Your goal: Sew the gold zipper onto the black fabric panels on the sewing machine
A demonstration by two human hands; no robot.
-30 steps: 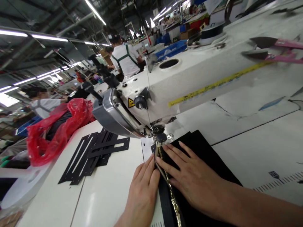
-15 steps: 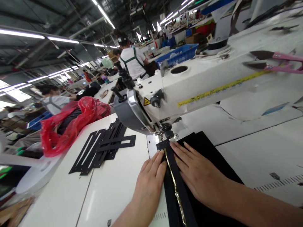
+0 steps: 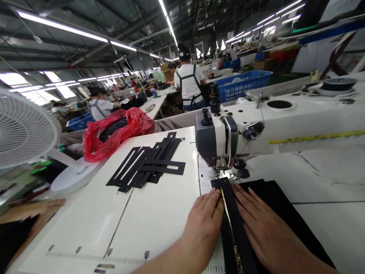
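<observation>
A gold-toothed zipper [image 3: 228,213] runs lengthwise in the slot of a black strip [image 3: 220,184], whose far end lies at the needle area of a white sewing machine [image 3: 207,146]. My left hand [image 3: 203,222] rests with fingers extended along the strip's left edge, fingertips near the zipper's far end. Flat on the strip's right side and the black fabric [image 3: 288,213] lies my right hand [image 3: 266,224], fingers stretched toward the machine. Neither hand grips anything. The zipper pull [image 3: 236,257] shows low between the forearms. My right hand hides part of the fabric.
Left of the machine, several slotted black pieces [image 3: 154,163] lie overlapped on the white table [image 3: 85,220]. Beyond are a red plastic bag [image 3: 119,131] with dark material and a white fan [image 3: 25,129]. Farther off, a person [image 3: 189,83] stands near a blue crate [image 3: 245,83].
My view has turned left and levelled, so the machine appears farther right and more of the fan shows. The pink-handled snips have left the view. Both hands stay beside the zipper.
</observation>
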